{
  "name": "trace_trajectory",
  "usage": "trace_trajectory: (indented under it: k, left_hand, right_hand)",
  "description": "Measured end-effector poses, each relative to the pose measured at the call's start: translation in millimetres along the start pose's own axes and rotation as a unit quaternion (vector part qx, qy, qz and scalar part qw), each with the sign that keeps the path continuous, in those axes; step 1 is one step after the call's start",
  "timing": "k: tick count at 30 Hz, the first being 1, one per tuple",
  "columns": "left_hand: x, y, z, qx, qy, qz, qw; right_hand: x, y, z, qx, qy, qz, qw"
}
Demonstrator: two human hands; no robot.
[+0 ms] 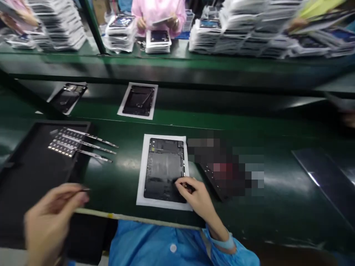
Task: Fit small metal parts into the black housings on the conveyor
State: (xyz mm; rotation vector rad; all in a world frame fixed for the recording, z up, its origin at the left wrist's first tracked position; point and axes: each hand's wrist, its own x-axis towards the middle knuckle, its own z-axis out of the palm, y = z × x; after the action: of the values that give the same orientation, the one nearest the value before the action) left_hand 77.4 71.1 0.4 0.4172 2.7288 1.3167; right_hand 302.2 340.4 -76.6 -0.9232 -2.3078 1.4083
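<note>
A black tablet back panel (pixel 163 168) lies on a white sheet (pixel 141 184) on the green bench in front of me. My right hand (pixel 195 197) rests at its lower right corner, fingers pinched against the edge. My left hand (pixel 51 220) hovers near the bench's front edge, closed on thin dark tweezers (pixel 80 191). It is over a black tray (pixel 30 173) that carries several strips of small metal parts (pixel 79 144).
Two more panels on white sheets (pixel 138 100) (pixel 68 96) lie on the belt behind. Across the line a person in pink (pixel 158 16) handles parts among tall stacks of trays (pixel 238 29). A dark plate (pixel 324 177) lies at right.
</note>
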Motion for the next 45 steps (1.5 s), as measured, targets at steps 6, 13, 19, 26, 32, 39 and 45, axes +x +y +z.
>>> trace_trajectory:
  k: [6,13,19,26,32,39,45]
  left_hand:
    - [-12,67,136.3,-0.118,-0.395,0.027,0.911]
    - [-21,68,175.1,-0.12,-0.47,0.007,0.875]
    - [-32,68,173.9,-0.093,-0.471,0.073,0.874]
    - [-38,64,177.8,-0.076,-0.467,0.095,0.876]
    - [-34,63,176.9,-0.126,-0.481,0.072,0.864]
    - [-28,57,178.3,-0.2,-0.506,-0.07,0.836]
    - [-30,58,176.8,-0.204,-0.512,-0.068,0.832]
  right_hand:
    - [-4,-2,-2,0.02,-0.021,0.002,1.0]
    - [-2,-2,-7,0.045,-0.052,-0.005,0.998]
    - [-2,-2,-2,0.004,-0.052,-0.014,0.999]
    - [-5,-3,2,-0.063,-0.051,-0.046,0.996]
    - [-4,-7,-2,-0.025,-0.039,-0.031,0.998]
    - [-4,-7,-5,-0.015,-0.058,-0.03,0.998]
    - [-3,-7,-4,-0.021,-0.069,-0.028,0.997]
